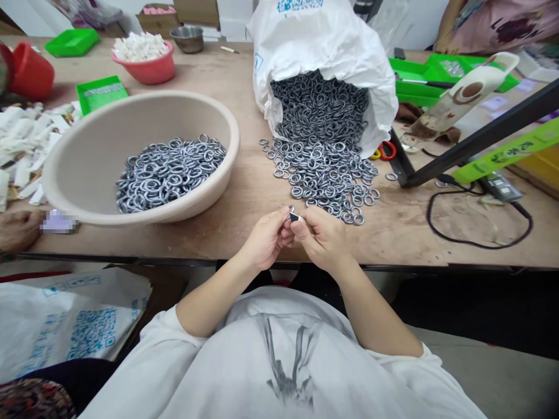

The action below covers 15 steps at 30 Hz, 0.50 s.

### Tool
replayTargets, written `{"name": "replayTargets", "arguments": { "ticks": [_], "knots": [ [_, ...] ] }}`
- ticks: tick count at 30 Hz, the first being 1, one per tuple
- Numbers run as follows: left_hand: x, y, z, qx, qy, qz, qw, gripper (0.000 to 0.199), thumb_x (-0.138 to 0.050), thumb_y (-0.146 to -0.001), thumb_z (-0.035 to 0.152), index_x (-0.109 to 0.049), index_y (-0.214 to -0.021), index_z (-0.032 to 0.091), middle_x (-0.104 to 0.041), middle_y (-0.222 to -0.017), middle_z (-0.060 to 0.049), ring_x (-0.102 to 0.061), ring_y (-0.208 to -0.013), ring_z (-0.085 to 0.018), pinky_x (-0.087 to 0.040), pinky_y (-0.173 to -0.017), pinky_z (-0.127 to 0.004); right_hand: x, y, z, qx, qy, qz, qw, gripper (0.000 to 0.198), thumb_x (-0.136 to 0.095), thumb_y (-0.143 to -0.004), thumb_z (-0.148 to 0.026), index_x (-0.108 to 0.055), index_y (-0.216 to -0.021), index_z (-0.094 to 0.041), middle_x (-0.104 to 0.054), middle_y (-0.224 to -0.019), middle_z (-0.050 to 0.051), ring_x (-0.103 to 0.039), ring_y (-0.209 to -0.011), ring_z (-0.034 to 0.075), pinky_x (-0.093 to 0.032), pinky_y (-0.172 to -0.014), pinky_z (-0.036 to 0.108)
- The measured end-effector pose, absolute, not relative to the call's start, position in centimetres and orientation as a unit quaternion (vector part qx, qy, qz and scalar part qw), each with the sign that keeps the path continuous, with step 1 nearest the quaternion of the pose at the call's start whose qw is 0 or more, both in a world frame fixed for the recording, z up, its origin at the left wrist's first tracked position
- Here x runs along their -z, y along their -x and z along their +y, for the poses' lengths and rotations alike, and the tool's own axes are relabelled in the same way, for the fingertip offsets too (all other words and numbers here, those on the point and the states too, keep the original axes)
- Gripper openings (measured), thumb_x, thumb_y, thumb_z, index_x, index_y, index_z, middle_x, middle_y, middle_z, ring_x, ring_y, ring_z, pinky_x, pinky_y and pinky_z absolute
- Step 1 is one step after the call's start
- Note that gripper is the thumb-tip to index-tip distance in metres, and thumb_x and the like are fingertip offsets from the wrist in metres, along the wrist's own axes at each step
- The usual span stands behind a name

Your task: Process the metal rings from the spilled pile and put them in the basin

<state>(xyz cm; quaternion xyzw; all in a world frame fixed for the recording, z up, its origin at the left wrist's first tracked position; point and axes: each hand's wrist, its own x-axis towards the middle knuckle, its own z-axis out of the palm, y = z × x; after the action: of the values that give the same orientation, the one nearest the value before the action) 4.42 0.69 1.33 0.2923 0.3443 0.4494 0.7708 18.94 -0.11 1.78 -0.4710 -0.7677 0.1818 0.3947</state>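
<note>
My left hand (267, 237) is closed, pinching a grey ring (292, 208) between thumb and fingers near the table's front edge. Right beside it, my right hand (324, 237) is closed around a small object with a flat dark end (294, 217), which meets the ring; the rest of it is hidden in my fingers. Just beyond my hands spreads a heap of loose grey rings (325, 171). They spill from the mouth of a white woven sack (314, 41) lying on its side. To the left, a big beige basin (82, 169) holds a pile of similar rings (170, 174).
White pieces (26, 139) cover the far left, near another person's hand (20, 230). Behind the basin stand a red bowl (151, 68), green trays (102, 94) and a metal bowl (187, 39). A black metal bar (480, 137) and a looped cable (478, 244) occupy the right.
</note>
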Motion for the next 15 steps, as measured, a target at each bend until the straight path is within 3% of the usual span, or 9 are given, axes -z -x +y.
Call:
{"name": "replayTargets", "arguments": {
  "ticks": [7,12,15],
  "knots": [
    [-1.1,-4.5,0.7,-0.447,-0.285,0.346,0.774,0.039,-0.068,-0.084,0.042,-0.045,-0.064,0.018,-0.034,-0.052,0.007,-0.036,-0.047,-0.006,-0.038,-0.050,-0.020,-1.9,-18.7,-0.1,-0.164,0.488,-0.783,0.349,0.048,-0.043,-0.100,-0.057,-0.057,-0.070,-0.022,-0.058,-0.069,0.004,-0.050,-0.065,0.016,-0.032,-0.062,0.031],
    [-1.0,-4.1,0.6,-0.425,-0.291,0.318,0.796,0.041,-0.066,-0.087,0.043,-0.042,-0.064,0.019,-0.029,-0.051,0.009,-0.030,-0.045,-0.006,-0.038,-0.050,-0.019,-1.6,-19.2,0.6,-0.197,0.484,-0.774,0.357,0.047,-0.045,-0.099,-0.056,-0.055,-0.068,-0.022,-0.056,-0.066,0.002,-0.049,-0.064,0.015,-0.032,-0.062,0.030],
    [-1.1,-3.8,0.2,-0.407,-0.317,0.289,0.806,0.044,-0.064,-0.088,0.044,-0.041,-0.062,0.019,-0.030,-0.051,0.008,-0.029,-0.045,-0.006,-0.039,-0.052,-0.020,-1.2,-20.1,1.6,-0.227,0.538,-0.714,0.388,0.052,-0.047,-0.097,-0.061,-0.048,-0.062,-0.022,-0.047,-0.059,-0.001,-0.042,-0.058,0.014,-0.030,-0.059,0.030]
  ]
}}
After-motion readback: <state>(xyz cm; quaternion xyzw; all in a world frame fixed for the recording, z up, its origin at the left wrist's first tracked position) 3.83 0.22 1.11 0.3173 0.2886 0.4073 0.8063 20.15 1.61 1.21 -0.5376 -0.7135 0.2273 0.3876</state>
